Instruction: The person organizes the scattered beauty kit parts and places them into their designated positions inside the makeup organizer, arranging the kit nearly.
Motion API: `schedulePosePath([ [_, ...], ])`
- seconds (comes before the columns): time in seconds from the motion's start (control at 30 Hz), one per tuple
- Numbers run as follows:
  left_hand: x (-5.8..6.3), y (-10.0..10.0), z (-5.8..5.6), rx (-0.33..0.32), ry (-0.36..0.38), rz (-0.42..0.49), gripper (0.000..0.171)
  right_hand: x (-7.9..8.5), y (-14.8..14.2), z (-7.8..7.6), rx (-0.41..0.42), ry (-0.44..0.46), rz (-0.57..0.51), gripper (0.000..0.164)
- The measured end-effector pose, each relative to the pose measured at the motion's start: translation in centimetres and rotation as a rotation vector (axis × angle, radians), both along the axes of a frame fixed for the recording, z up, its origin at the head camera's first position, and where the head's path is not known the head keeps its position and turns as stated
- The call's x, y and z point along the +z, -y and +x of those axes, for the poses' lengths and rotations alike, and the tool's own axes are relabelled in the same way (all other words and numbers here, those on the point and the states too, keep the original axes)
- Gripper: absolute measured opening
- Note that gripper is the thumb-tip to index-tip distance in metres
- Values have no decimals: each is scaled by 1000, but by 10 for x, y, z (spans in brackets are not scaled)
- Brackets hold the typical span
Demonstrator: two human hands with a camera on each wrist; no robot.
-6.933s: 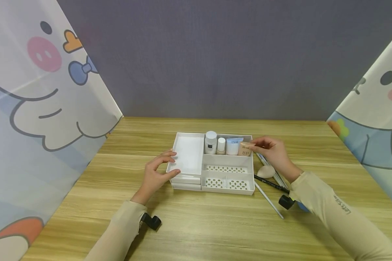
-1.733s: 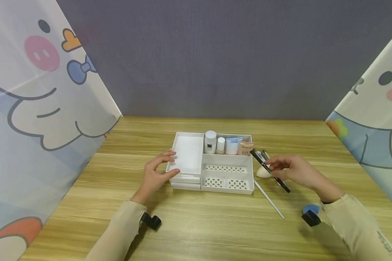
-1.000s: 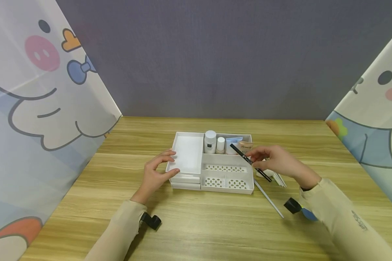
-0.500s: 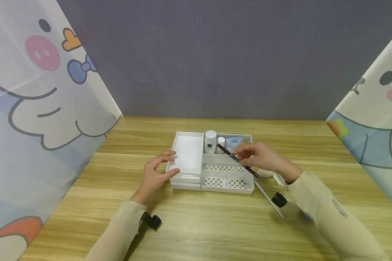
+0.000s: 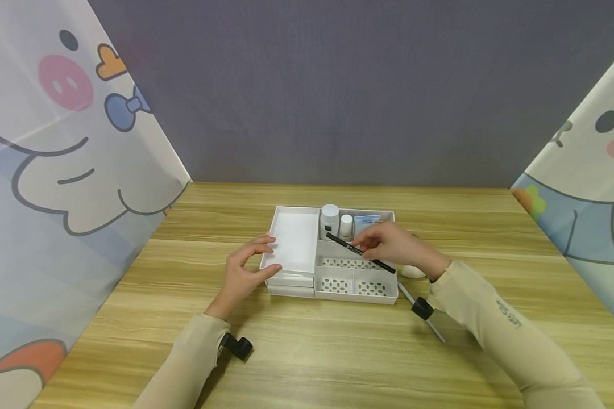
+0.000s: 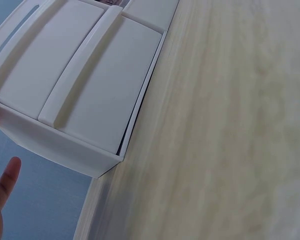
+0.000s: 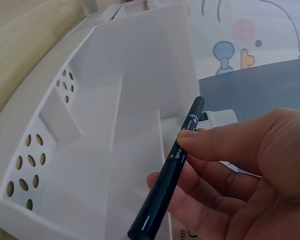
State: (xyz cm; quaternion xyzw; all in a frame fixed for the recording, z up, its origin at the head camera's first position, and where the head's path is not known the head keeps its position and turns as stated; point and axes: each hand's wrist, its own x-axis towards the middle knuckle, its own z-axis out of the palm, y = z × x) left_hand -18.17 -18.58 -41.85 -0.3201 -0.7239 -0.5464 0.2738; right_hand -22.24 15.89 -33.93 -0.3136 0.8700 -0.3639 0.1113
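Note:
My right hand (image 5: 389, 244) pinches a slim black makeup pencil (image 7: 162, 190) with small white print between thumb and fingers. The pencil slants over the middle compartment of a white organizer (image 5: 355, 299), its far end near the bottles. A tall white bottle (image 5: 330, 220), a small white-capped bottle (image 5: 345, 226) and a blue-and-white tube (image 5: 363, 222) stand in the back compartment. The right hand hides the tan tube beside them. At the organizer's left side, my left hand (image 5: 243, 275) has its fingers spread along the edge of the flat top tray (image 5: 295, 238).
Right of the organizer lie a pale makeup sponge (image 5: 412, 272) and a thin white stick (image 5: 436, 331), partly covered by the right wrist camera (image 5: 422, 308). Two front drawers (image 6: 97, 85) show under the tray. A grey panel (image 5: 307, 113) stands behind the table.
Earlier my right hand held the tan tube at the back compartment. It then picked the pencil up on the right and carried it left over the organizer. The left hand stays put.

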Motion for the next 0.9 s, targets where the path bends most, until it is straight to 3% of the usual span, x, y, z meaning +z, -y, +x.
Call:
schedulePosePath([
  [0.43, 4, -3, 3, 38, 62, -20, 37, -7, 14, 0, 27, -102, 81, 24],
  [0.73, 0, -1, 1, 6, -1, 4, 35, -15, 18, 1, 21, -148, 97, 24],
  [0.9, 0, -1, 1, 6, 5, 5, 35, -18, 20, 2, 31, -217, 116, 23],
])
